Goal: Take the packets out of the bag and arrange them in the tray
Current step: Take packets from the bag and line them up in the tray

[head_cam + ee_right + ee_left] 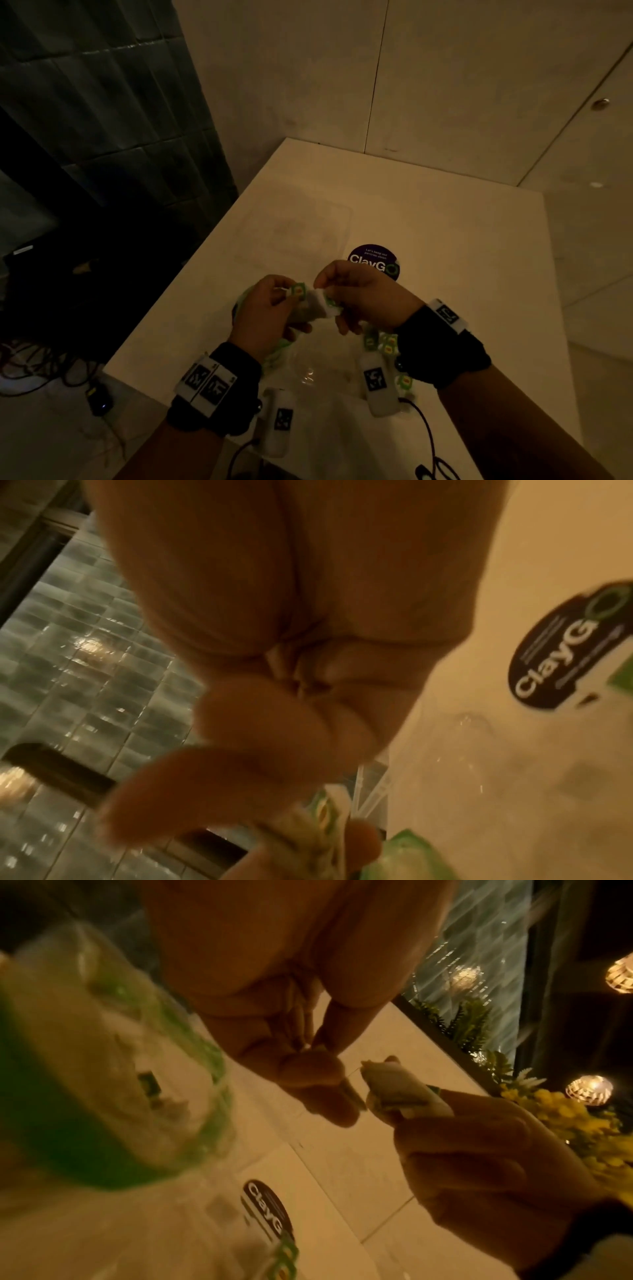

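Both forearms, strapped with black wrist bands carrying white marker tags, are reaching in from the near edge of the tabletop (pixel 445 222), and everything that matters is sitting between them. Lying just beyond the hands, toward the middle of the tabletop and beside the round dark sticker (pixel 373 260), the clear tray (pixel 301 226) is showing no packet that I can make out, though it is faint in the dim light. Spreading under the wrists at the near edge, the clear bag (pixel 308 370) is still lying crumpled, with several green-and-white packets (pixel 380 342) clustering beside the right wrist; whether they are inside the bag or on it I cannot tell. Above the bag, the left hand (pixel 263 308) and the right hand (pixel 363 294) are working together on a single packet (pixel 313 301): the left hand is curling round its body and pinching its green-labelled end, while the right hand is pinching the opposite end between thumb and forefinger, the other fingers folding underneath. In the left wrist view a larger green-and-white shape is blurring past at the left edge, too smeared to name. Judging by this, the task is only just getting going: one packet is coming free, the tray is waiting for its first row, and the remaining packets are still needing to be carried over and laid in order.
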A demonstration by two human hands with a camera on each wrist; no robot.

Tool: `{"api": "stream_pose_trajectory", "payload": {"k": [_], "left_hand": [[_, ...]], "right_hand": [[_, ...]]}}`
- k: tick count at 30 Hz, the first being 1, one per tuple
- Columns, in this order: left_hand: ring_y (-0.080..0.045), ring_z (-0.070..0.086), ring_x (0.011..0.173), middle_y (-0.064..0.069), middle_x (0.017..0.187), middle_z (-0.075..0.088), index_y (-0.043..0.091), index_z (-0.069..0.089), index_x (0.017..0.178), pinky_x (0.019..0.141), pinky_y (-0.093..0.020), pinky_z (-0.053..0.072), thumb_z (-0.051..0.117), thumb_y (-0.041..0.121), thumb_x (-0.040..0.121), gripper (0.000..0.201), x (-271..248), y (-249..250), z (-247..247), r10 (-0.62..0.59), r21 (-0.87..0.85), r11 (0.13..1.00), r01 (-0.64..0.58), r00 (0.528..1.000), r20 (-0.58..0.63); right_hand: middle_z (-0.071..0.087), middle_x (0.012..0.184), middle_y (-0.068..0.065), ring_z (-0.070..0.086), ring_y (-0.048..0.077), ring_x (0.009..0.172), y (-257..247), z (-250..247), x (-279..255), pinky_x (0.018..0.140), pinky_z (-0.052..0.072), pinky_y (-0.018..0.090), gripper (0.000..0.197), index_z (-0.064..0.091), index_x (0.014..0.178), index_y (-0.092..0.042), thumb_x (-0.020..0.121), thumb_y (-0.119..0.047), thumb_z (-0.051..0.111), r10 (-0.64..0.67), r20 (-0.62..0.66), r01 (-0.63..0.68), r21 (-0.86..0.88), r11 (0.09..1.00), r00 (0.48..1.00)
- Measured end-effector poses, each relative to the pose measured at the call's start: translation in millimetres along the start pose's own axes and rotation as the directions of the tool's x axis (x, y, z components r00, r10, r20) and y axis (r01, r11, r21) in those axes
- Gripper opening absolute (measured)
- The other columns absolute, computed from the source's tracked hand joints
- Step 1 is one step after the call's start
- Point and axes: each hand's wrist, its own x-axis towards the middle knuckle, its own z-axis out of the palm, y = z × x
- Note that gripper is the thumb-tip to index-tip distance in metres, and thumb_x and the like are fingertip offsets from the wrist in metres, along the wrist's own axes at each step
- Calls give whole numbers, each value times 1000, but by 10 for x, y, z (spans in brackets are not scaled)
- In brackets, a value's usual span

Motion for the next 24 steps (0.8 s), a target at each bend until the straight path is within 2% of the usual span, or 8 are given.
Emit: {"api": "stream_pose_trajectory", "payload": {"k": [3,5,7,9,14,19,22,24], "left_hand": [[-24,66,51,-9,69,71,7,55,102,39,-22,40,56,11,93,10,-6,-12,162,-79,-39,996,85,986,146],[-25,65,53,-13,72,70,8,59,100,40,-22,39,56,12,92,9,-13,-24,261,-121,-39,990,132,970,213],[-27,66,56,-16,78,68,10,63,97,41,-22,40,54,12,93,10,-26,-55,356,-149,-24,987,161,955,258],[-29,67,58,-16,79,67,12,64,95,42,-23,43,52,11,94,12,-32,-92,441,-184,-40,978,203,942,280],[-30,66,62,-16,82,69,11,63,92,42,-25,46,56,17,93,10,-31,-172,602,-220,-104,958,266,920,324],[-25,70,71,-9,89,73,10,59,106,49,-29,51,67,9,83,24,-54,-219,701,-166,-68,978,198,931,326],[-25,70,71,-12,91,71,12,57,108,51,-31,52,68,2,82,30,-22,-254,744,-127,-35,989,142,954,270],[-22,69,69,-8,86,69,19,55,106,52,-31,53,66,2,82,31,4,-275,759,-107,9,994,108,963,247]], "right_hand": [[62,62,-4,52,12,42,-2,-66,-148,42,39,22,15,60,104,-4,95,-1,48,11,70,4,-212,977,997],[63,76,-9,50,9,45,17,-110,-213,46,41,25,17,62,106,-10,93,-4,53,54,70,-30,-309,951,996],[63,93,-3,53,8,50,55,-162,-253,51,44,27,23,61,109,-15,90,-3,58,83,45,-60,-376,924,996],[65,97,2,56,8,55,109,-228,-274,56,49,27,28,59,107,-20,86,-2,61,91,-36,-97,-439,893,995],[63,84,-7,58,6,68,269,-382,-286,60,47,16,23,57,96,-28,82,-10,65,-1,-333,-222,-631,744,943],[58,83,-12,48,-4,67,365,-350,-303,60,32,6,19,64,100,-22,83,-13,64,-123,-367,-194,-715,671,922],[59,89,-10,54,5,77,376,-299,-311,66,36,6,27,64,110,-22,85,-13,62,-107,-386,-208,-686,697,916],[62,98,-5,58,10,88,382,-276,-307,76,44,13,35,61,120,-20,85,-13,61,-51,-379,-236,-668,706,924]]}}
